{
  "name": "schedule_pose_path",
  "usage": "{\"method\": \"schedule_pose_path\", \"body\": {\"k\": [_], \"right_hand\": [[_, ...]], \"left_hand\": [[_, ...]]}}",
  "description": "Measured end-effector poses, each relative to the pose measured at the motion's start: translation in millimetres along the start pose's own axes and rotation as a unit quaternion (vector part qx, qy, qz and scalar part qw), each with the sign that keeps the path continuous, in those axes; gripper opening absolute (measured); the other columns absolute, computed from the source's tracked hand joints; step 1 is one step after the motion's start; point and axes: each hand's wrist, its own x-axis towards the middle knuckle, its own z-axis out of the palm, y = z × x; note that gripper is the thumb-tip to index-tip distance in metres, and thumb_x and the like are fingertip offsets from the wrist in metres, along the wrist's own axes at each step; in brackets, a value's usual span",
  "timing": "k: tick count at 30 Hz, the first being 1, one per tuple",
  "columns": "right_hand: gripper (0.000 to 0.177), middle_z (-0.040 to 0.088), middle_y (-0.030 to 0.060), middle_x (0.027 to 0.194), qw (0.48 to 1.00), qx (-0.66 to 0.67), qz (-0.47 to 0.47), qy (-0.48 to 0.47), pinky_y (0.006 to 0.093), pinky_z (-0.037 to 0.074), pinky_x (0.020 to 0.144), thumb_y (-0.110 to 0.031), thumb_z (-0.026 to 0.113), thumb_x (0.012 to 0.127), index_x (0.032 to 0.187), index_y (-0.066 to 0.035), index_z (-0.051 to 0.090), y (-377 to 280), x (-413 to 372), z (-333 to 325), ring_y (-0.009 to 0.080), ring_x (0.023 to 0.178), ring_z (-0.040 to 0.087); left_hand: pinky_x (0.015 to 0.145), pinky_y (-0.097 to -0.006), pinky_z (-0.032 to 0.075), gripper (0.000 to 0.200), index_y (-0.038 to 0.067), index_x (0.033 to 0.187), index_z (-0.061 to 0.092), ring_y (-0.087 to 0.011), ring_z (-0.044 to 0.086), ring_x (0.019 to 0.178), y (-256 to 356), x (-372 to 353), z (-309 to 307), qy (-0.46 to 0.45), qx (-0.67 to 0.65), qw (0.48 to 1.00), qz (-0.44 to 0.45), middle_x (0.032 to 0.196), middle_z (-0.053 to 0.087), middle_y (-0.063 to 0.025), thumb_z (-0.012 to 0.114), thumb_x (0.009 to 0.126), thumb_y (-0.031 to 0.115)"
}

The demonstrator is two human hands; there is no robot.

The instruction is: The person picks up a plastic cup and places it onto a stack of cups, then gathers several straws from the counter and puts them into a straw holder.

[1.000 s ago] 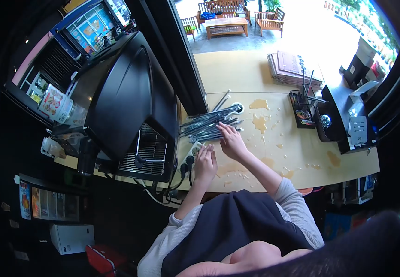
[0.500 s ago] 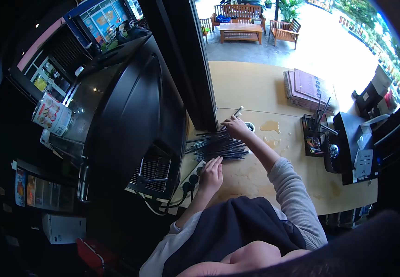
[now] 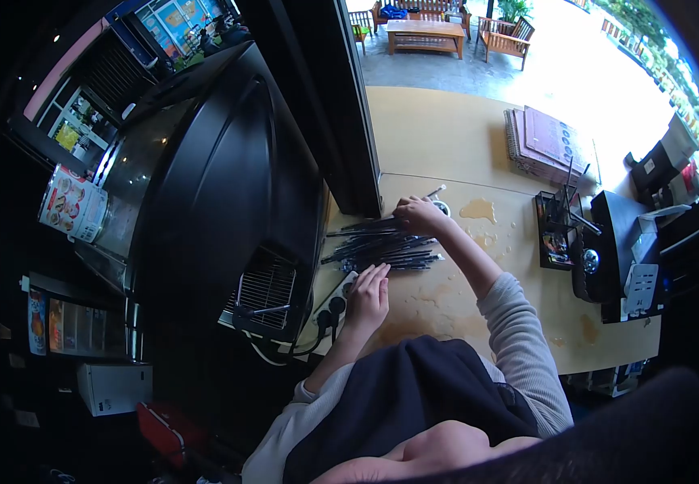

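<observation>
A loose pile of thin dark sticks, which look like wrapped straws (image 3: 382, 246), lies on the wooden counter (image 3: 438, 133) beside a black post. My left hand (image 3: 370, 294) rests at the near edge of the pile, its fingers extended and touching the sticks. At the far right end of the pile is my right hand (image 3: 420, 214), fingers curled round a slim stick whose pale tip (image 3: 437, 191) sticks out beyond them. Partly behind that hand sits a small round white-rimmed item (image 3: 441, 208).
A large black machine (image 3: 228, 177) fills the left. Nearer is a power strip (image 3: 335, 302) with plugs. Brown liquid puddles (image 3: 477, 210) mark the counter. To the right stand stacked menus (image 3: 547, 143), a black organizer (image 3: 555, 234) and a black box (image 3: 620, 242).
The whole view has shifted slightly. My right hand has moved a little to the right relative to the post, and the sticks under it have spread apart somewhat.
</observation>
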Motion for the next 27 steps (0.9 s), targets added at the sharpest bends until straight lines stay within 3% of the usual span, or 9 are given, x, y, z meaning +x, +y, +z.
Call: {"method": "schedule_pose_path", "body": {"k": [2,9,15,18,25,27], "right_hand": [[0.022,0.060,0.0030,0.107,0.999,-0.025,0.012,-0.038,0.0434,0.043,0.087,-0.014,0.064,0.078,0.100,-0.011,0.065,-4,-3,1,0.0217,0.111,0.055],[0.021,0.060,0.0060,0.104,0.996,-0.082,-0.007,0.032,0.0417,0.045,0.086,-0.013,0.067,0.078,0.098,-0.010,0.060,1,-3,13,0.0236,0.107,0.056],[0.025,0.064,0.0112,0.093,0.999,0.024,0.042,0.005,0.0454,0.052,0.078,-0.029,0.074,0.078,0.090,-0.008,0.067,-2,-10,-34,0.0336,0.092,0.064],[0.023,0.062,0.0117,0.085,0.997,0.060,0.033,0.028,0.0458,0.051,0.074,-0.028,0.072,0.079,0.085,-0.006,0.066,-2,-17,-42,0.0354,0.084,0.064],[0.019,0.067,0.0144,0.085,0.993,0.102,0.051,0.022,0.0458,0.051,0.072,-0.025,0.064,0.086,0.087,-0.007,0.068,5,-23,-37,0.0353,0.083,0.065],[0.016,0.068,0.0151,0.080,0.990,0.105,0.088,-0.021,0.0465,0.051,0.071,-0.023,0.060,0.088,0.087,-0.008,0.067,1,-24,-38,0.0365,0.079,0.065]], "left_hand": [[0.102,-0.0425,0.043,0.031,-0.001,0.119,0.062,-0.0360,0.056,0.117,0,-1,0,0.003,-0.004,1.000,0.001,0.121,0.063,-0.0169,0.046,0.098,0.015],[0.102,-0.0425,0.043,0.030,-0.001,0.119,0.062,-0.0358,0.057,0.117,-1,-2,2,-0.007,-0.002,1.000,0.003,0.120,0.064,-0.0171,0.046,0.098,0.015],[0.101,-0.0421,0.044,0.030,0.000,0.118,0.063,-0.0350,0.058,0.114,-2,-3,1,-0.007,0.000,1.000,0.014,0.119,0.065,-0.0160,0.048,0.096,0.015],[0.101,-0.0419,0.044,0.030,0.001,0.118,0.063,-0.0348,0.058,0.114,-1,-3,2,-0.003,-0.003,1.000,0.019,0.118,0.065,-0.0156,0.048,0.096,0.015],[0.101,-0.0423,0.044,0.030,0.000,0.117,0.064,-0.0351,0.058,0.114,-1,-6,3,-0.007,-0.008,1.000,0.027,0.118,0.065,-0.0155,0.047,0.096,0.015],[0.101,-0.0423,0.043,0.030,0.000,0.116,0.064,-0.0352,0.058,0.114,-2,-6,4,-0.007,-0.009,1.000,0.029,0.118,0.065,-0.0156,0.047,0.096,0.015]]}}
